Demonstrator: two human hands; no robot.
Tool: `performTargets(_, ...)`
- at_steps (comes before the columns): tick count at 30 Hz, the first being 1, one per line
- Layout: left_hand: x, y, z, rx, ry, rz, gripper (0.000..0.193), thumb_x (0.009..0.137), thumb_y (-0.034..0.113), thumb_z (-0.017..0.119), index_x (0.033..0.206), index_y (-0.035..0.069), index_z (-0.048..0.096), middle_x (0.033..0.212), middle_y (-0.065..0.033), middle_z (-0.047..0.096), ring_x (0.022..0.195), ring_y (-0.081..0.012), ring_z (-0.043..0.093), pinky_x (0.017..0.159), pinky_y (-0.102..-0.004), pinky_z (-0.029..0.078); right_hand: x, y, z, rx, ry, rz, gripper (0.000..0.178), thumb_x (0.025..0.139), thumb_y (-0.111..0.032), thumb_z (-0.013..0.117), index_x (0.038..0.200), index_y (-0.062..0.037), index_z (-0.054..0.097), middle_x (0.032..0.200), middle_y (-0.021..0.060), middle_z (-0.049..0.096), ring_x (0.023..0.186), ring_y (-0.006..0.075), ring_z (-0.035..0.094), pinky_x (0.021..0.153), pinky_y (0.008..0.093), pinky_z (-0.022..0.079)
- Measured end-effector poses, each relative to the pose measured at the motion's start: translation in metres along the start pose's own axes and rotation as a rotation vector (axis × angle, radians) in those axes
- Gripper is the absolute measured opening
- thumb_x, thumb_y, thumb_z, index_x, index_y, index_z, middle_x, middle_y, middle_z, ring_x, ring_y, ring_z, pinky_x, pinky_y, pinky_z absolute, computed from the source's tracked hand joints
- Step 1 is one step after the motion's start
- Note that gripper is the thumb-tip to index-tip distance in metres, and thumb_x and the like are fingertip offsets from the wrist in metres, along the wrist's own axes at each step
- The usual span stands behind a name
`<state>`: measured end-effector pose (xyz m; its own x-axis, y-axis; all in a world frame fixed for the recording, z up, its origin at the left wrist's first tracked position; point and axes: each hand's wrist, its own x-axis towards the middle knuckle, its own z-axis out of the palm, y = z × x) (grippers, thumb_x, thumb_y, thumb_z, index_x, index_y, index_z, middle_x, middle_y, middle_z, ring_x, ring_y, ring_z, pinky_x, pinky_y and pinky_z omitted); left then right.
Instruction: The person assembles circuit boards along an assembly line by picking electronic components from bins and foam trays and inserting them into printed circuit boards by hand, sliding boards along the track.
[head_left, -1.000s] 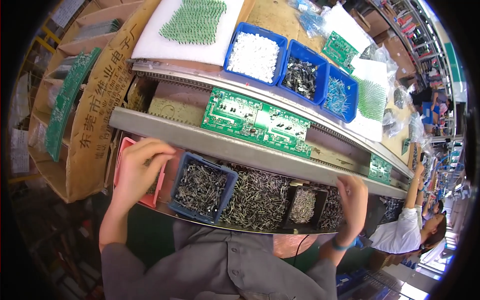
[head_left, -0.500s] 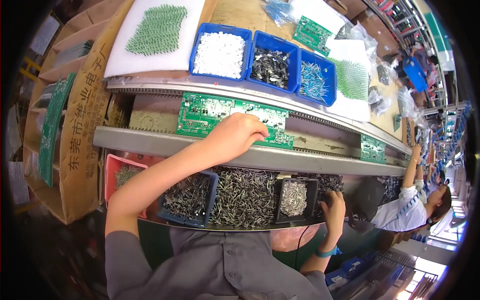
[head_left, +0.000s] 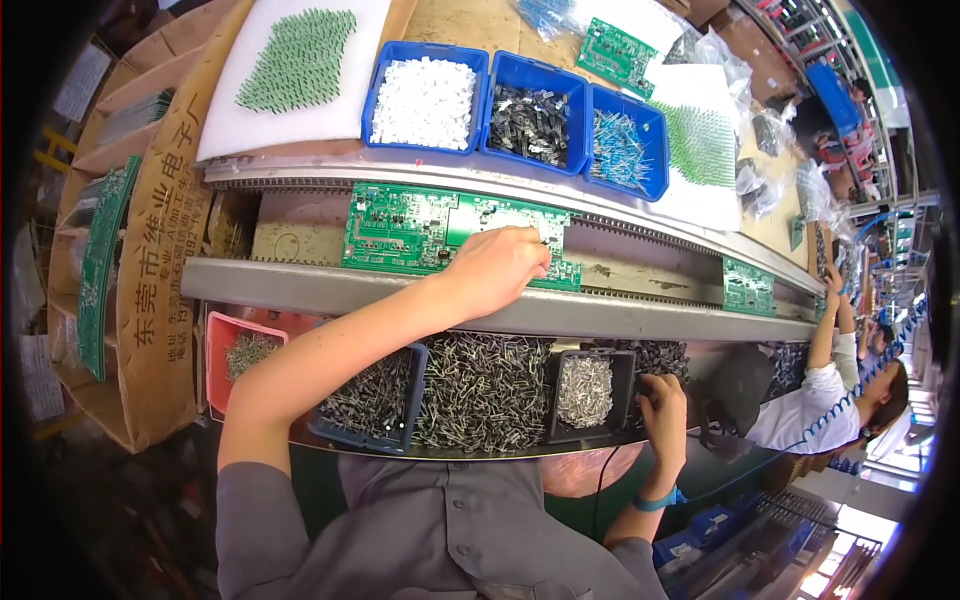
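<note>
A green circuit board lies between the two rails of a conveyor in front of me. My left hand reaches over the board's right half, fingertips pinched together close to its surface. Whatever they hold is hidden beneath the hand. My right hand is curled, thumb against fingers, beside a heap of small dark components. I cannot make out what is in it. A wristband with a coiled cord circles my right wrist. Left of that hand sits a black tray of small silvery parts.
Nearer me are loose metal-legged parts, a dark blue bin and a pink bin. Blue bins of components line the far side. Another board lies farther right. A cardboard box stands left; a co-worker sits right.
My left hand has shifted a little to the right over the board, still pinched. My right hand has lifted slightly from the dark components and its fingers have curled in. The view has shifted slightly.
</note>
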<state>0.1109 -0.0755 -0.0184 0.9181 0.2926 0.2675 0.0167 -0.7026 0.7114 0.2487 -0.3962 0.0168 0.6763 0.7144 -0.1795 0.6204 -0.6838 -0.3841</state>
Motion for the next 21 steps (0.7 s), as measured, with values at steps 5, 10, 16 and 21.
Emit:
performTargets(5, 0.001, 0.0, 0.003, 0.014, -0.002, -0.013, 0.009, 0.082, 0.011, 0.064, 0.081, 0.003, 0.066, 0.083, -0.0108, 0.062, 0.08, -0.0317, 0.062, 0.068, -0.0417, 0.05, 0.002, 0.002, 0.001, -0.026, 0.038, -0.067, 0.025, 0.073, 0.007, 0.065, 0.097, 0.0018, 0.065, 0.082, 0.0168, 0.058, 0.067, 0.0305, 0.059, 0.063, 0.0376, 0.048)
performTargets(10, 0.002, -0.001, 0.004, 0.001, 0.007, -0.029, 0.009, 0.082, 0.011, 0.064, 0.081, 0.002, 0.066, 0.083, -0.0108, 0.062, 0.08, -0.0318, 0.062, 0.068, -0.0419, 0.05, 0.001, 0.004, 0.004, -0.008, 0.056, -0.062, 0.024, 0.071, 0.005, 0.065, 0.094, 0.0016, 0.065, 0.079, 0.0142, 0.058, 0.066, 0.0276, 0.059, 0.062, 0.0361, 0.047)
performTargets(16, 0.003, 0.0, 0.003, 0.008, -0.003, -0.043, 0.01, 0.082, 0.013, 0.064, 0.081, 0.003, 0.066, 0.083, -0.0103, 0.062, 0.08, -0.0315, 0.062, 0.069, -0.0422, 0.05, 0.001, -0.002, -0.001, 0.003, 0.007, -0.04, 0.023, 0.077, 0.002, 0.062, 0.099, 0.002, 0.065, 0.082, 0.016, 0.057, 0.069, 0.0296, 0.06, 0.064, 0.0372, 0.048)
performTargets(21, 0.003, 0.001, 0.003, 0.032, -0.004, -0.035, 0.012, 0.083, 0.015, 0.065, 0.081, 0.004, 0.066, 0.083, -0.0095, 0.062, 0.08, -0.0307, 0.063, 0.068, -0.0422, 0.05, 0.001, -0.007, -0.002, -0.007, -0.03, -0.019, 0.022, 0.08, 0.0, 0.061, 0.101, 0.0019, 0.066, 0.084, 0.0171, 0.056, 0.073, 0.0323, 0.06, 0.066, 0.039, 0.048)
